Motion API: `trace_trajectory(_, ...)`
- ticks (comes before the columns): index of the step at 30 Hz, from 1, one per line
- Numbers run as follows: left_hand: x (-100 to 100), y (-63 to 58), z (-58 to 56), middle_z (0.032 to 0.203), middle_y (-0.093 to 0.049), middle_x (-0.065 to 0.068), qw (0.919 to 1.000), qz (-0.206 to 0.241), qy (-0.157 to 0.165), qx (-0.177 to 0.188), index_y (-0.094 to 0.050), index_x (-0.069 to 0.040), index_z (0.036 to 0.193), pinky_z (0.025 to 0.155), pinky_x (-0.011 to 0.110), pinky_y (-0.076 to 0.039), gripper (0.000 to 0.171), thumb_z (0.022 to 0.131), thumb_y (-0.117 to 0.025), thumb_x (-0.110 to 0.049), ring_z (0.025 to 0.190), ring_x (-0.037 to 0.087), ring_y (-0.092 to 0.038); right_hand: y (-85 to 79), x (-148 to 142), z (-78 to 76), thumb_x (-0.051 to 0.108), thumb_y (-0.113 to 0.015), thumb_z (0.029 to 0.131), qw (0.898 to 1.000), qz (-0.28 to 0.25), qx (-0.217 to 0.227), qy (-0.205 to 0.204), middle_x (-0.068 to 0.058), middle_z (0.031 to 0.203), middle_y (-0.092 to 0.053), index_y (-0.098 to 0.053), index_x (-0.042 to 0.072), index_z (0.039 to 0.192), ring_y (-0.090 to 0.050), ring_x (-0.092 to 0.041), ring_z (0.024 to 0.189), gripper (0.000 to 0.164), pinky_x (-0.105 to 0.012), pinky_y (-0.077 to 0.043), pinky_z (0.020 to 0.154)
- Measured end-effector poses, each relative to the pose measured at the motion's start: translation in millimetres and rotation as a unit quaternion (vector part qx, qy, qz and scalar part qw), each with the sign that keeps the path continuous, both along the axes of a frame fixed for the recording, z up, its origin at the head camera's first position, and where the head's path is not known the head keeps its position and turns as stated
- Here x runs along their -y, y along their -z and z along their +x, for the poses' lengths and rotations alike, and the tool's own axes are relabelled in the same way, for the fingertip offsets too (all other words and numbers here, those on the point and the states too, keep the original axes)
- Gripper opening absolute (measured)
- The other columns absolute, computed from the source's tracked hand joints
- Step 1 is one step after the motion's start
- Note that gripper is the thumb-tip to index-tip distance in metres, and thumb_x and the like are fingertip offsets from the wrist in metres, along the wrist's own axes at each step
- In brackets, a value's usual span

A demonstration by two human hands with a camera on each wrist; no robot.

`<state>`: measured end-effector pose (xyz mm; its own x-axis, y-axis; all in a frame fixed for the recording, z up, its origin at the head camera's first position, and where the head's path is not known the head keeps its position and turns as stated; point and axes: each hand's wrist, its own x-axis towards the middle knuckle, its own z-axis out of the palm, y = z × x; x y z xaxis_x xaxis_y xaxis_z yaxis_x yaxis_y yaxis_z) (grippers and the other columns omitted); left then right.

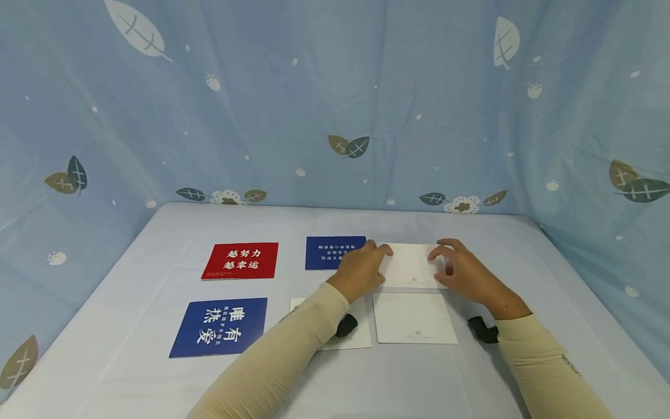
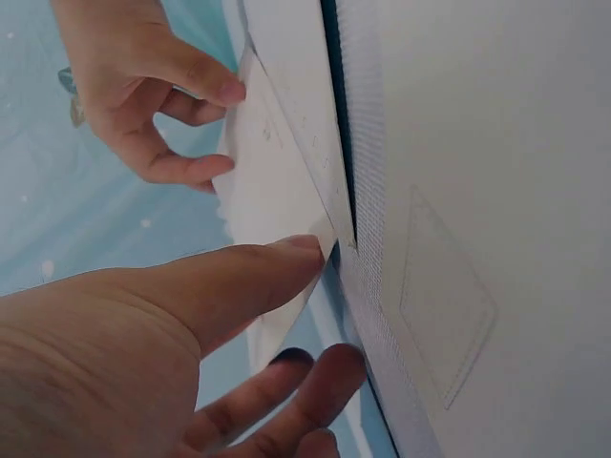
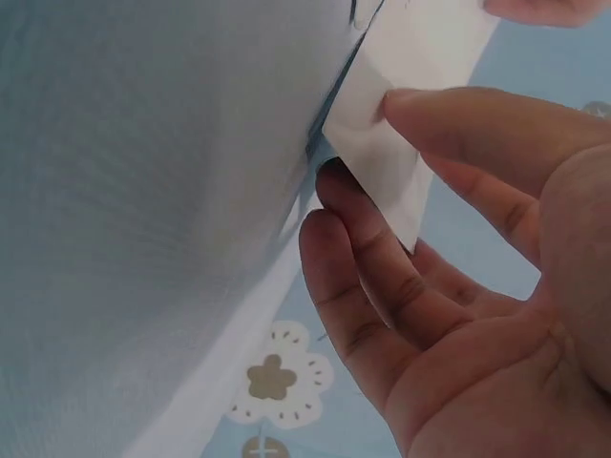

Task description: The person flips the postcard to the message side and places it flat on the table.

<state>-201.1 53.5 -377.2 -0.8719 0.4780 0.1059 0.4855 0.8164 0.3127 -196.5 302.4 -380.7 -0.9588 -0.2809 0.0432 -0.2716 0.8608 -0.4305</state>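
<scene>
A white card (image 1: 410,266) with a small mark near its lower edge is held between both hands. My left hand (image 1: 361,269) grips its left edge; in the left wrist view the thumb presses near a corner of the card (image 2: 277,172). At the opposite edge my right hand (image 1: 466,273) pinches it. The right wrist view shows that thumb on the face of the card (image 3: 372,105) and fingers behind its edge. Just nearer lies another white card (image 1: 415,319), flat on the table. A blue card (image 1: 330,251) with white writing lies partly behind the left hand.
A red card (image 1: 241,261) and a larger blue card (image 1: 220,327), both with white characters, lie at the left of the white-covered table (image 1: 131,326). Under the left forearm, another white card (image 1: 362,334) is partly hidden. A blue leaf-patterned curtain (image 1: 262,105) surrounds the table's back and sides.
</scene>
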Motion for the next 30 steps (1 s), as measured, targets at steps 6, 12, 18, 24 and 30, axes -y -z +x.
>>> trace_trajectory(6,-1,1.3,-0.8,0.123,-0.065,0.010,0.9998,-0.020,0.002,0.001,-0.062,-0.021,0.135,0.080,0.028,-0.058,0.051,0.087,-0.079,-0.021,0.094,0.016,-0.067,1.3,1,0.9,0.003,-0.076,0.083,1.000,0.029,-0.006,-0.005,-0.031,0.152,-0.032,-0.063,0.005,0.118,-0.051,-0.014,0.070,0.037,-0.021,-0.046,0.056)
trace_trajectory(12,-1,3.1,-0.4,0.125,-0.064,0.010,0.9998,-0.017,0.002,0.009,-0.064,-0.022,0.134,0.087,0.031,-0.058,0.048,0.088,-0.078,-0.021,0.103,0.019,-0.068,1.3,4,3.8,0.002,-0.075,0.084,0.999,0.038,-0.015,-0.014,-0.032,0.153,-0.031,-0.064,0.006,0.122,-0.056,-0.019,0.078,0.040,-0.026,-0.051,0.063)
trace_trajectory(18,0,3.4,0.6,0.126,-0.066,0.010,0.9996,-0.023,0.006,0.017,-0.067,-0.023,0.131,0.093,0.039,-0.056,0.041,0.090,-0.075,-0.021,0.111,0.022,-0.066,2.4,7,6.7,-0.002,-0.071,0.085,0.997,0.056,-0.029,-0.046,-0.033,0.146,-0.041,-0.065,0.004,0.125,-0.061,-0.042,0.108,0.041,-0.049,-0.057,0.085)
trace_trajectory(24,2,5.1,1.8,0.129,-0.065,0.008,0.9985,-0.048,0.012,0.021,-0.066,-0.026,0.134,0.097,0.049,-0.052,0.040,0.094,-0.070,-0.025,0.112,0.025,-0.063,4.0,9,7.8,-0.002,-0.068,0.087,0.996,0.072,-0.024,-0.050,-0.032,0.142,-0.047,-0.066,0.003,0.126,-0.048,-0.053,0.128,0.040,-0.060,-0.049,0.098)
trace_trajectory(30,2,7.3,3.1,0.127,-0.064,0.009,0.9974,-0.069,0.020,0.009,-0.066,-0.029,0.133,0.094,0.049,-0.053,0.037,0.096,-0.068,-0.027,0.109,0.025,-0.063,4.3,12,9.3,0.000,-0.070,0.087,0.995,0.083,-0.018,-0.043,-0.031,0.137,-0.054,-0.068,0.003,0.125,-0.050,-0.053,0.125,0.038,-0.061,-0.048,0.098)
